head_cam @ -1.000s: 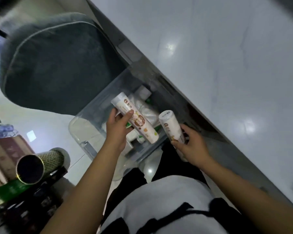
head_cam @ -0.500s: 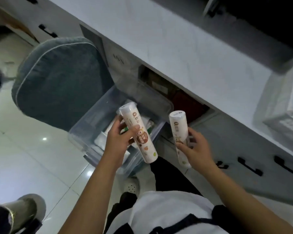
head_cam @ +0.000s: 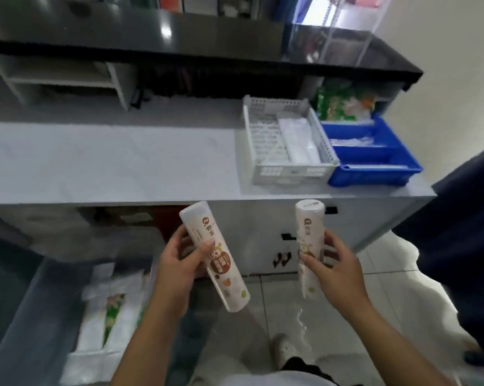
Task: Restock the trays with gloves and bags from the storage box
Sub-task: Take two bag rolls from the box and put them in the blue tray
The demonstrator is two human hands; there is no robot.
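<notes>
Here the left hand point(head_cam: 176, 270) is wrapped around the middle of one roll point(head_cam: 214, 256) of bags, thumb across its front, and the right hand point(head_cam: 334, 273) curls round a second roll point(head_cam: 310, 246) held nearly upright, both in front of the counter point(head_cam: 110, 157) and well short of the white tray point(head_cam: 288, 171) and the blue tray point(head_cam: 374, 169) on it. The left roll tilts and sticks out well below the fingers, so it may slip or knock the counter edge on the way up. With both hands full, a dropped roll would likely fall to the floor or back into the storage box point(head_cam: 31, 310) at lower left.
</notes>
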